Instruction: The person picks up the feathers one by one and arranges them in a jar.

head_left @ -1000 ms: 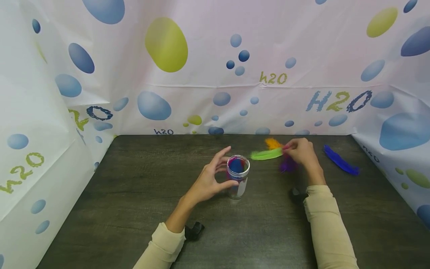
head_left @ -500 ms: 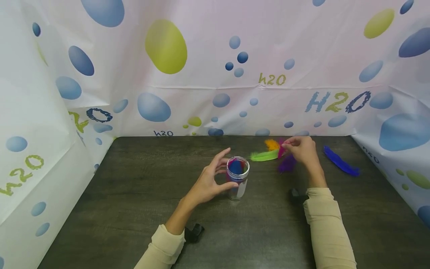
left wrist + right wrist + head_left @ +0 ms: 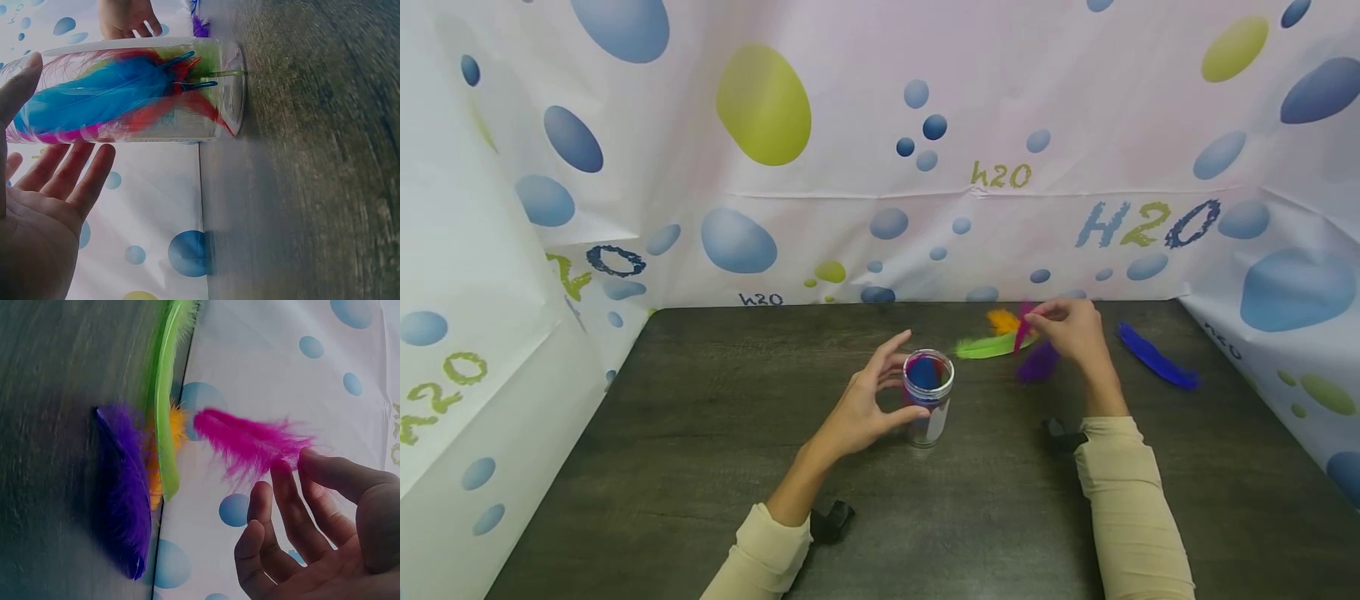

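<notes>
Along the left, far and right sides, a white printed sheet [image 3: 850,125] is enclosing the dark desk [image 3: 700,375], its blue and lime drops showing among "H2O" lettering. At the near left, a pale sleeve [image 3: 760,558] is covering the left forearm, and a black device [image 3: 832,522] is sitting beside the wrist. The left hand [image 3: 859,412] is holding a clear jar [image 3: 936,421], its fingers spreading and curving round the left side and its thumb crossing the near side. The jar is standing upright near the desk's middle, and blue, red, pink and green feathers are filling it.

Right of the jar, a green feather [image 3: 988,346] is lying on the desk, partly hiding an orange feather [image 3: 1002,321] on its far side. The right hand's [image 3: 1075,333] thumb and forefinger are pinching a pink feather [image 3: 1022,327] by one end, and its other fingers are curling loosely. From above, the pink feather is blocking part of the green one. A purple feather [image 3: 1037,364] is lying just nearer, and another black device [image 3: 1063,436] is sitting by the right wrist. Farthest right, a blue feather [image 3: 1157,358] is lying slantwise, apart from the others.
</notes>
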The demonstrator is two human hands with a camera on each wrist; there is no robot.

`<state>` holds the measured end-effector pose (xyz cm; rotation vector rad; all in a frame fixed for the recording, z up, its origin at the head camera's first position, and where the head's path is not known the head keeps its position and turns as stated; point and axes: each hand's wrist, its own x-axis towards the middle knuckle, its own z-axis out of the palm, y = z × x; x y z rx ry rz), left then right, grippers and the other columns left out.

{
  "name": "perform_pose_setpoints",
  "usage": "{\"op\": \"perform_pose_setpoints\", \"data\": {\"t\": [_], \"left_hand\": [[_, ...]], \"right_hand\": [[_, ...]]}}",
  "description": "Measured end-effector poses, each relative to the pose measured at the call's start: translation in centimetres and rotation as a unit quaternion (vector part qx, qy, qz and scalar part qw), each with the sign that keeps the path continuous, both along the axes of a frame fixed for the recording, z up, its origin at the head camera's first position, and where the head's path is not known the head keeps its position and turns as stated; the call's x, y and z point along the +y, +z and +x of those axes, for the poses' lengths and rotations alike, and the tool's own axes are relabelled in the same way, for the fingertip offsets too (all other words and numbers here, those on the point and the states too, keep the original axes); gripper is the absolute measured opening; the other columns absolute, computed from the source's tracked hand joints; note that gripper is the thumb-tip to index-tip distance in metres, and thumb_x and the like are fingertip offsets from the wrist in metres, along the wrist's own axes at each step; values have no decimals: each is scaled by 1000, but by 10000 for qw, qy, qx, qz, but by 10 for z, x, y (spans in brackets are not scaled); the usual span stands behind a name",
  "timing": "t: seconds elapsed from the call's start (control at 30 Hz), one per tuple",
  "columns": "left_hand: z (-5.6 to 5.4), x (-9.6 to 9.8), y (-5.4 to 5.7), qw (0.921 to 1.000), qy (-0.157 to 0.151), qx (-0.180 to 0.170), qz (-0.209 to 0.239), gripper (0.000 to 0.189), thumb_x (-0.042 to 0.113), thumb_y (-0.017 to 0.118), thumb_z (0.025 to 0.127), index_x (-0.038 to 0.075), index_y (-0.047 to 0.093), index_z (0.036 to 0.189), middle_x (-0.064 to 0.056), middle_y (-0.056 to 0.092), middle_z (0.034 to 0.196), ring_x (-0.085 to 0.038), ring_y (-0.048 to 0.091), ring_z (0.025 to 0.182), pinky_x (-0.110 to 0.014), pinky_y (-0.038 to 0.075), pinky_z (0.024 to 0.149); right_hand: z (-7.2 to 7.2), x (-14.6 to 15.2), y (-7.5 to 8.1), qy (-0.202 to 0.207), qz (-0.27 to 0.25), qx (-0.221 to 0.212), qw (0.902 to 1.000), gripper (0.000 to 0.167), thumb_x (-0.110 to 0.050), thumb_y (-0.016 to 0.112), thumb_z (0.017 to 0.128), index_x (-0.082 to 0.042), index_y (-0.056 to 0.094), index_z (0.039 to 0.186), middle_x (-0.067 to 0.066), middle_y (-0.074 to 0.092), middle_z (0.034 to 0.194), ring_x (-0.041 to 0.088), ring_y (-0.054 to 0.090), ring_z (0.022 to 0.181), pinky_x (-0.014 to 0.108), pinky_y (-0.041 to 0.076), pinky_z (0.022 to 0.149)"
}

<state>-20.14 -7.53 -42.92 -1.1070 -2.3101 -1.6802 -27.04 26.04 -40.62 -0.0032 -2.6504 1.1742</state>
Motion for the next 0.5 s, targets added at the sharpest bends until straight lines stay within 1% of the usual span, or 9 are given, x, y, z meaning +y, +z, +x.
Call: {"op": "perform_pose_setpoints", "data": {"t": [0.07,0.13,0.23,0.3,0.43,0.5], "left_hand": [[0,0,0,10000,-10,-11,12,97,-2,85,84,3,26,161,-21,63,137,-33,63,126,-40,53,107],[1,0,0,10000,-18,-7,22,97,-3,85,84,3,26,161,-22,63,137,-34,63,126,-40,53,107],[1,0,1,10000,-14,11,28,97,-3,85,84,3,26,161,-22,63,137,-34,63,126,-41,54,107],[1,0,1,10000,1,19,17,98,-3,85,84,3,26,161,-22,63,137,-34,62,126,-41,54,107],[2,-1,1,10000,1,5,-4,98,-2,85,84,4,26,161,-22,62,137,-34,62,127,-41,53,107],[1,0,1,10000,-12,2,-7,97,-2,85,84,3,26,161,-22,62,137,-34,63,126,-41,53,107]], "right_hand": [[1,-1,1,-25,-35,-54,10000,29,-19,70,101,9,72,104,30,74,105,47,68,99,52,57,84],[2,-2,4,-67,-50,-77,9999,29,-21,70,101,8,73,103,29,74,104,45,68,96,45,56,80],[4,-3,8,-91,-149,-27,9998,29,-21,71,100,8,73,103,28,74,103,42,69,93,34,53,73],[6,-4,11,-103,-224,39,9997,29,-21,72,100,7,73,103,28,74,104,41,69,93,28,51,71],[10,-8,18,-95,-384,142,9991,28,-19,72,100,6,70,112,29,73,109,38,70,94,18,51,68],[11,-9,20,-120,-452,186,9987,29,-18,72,100,5,69,117,28,73,111,28,70,90,14,51,67]]}}
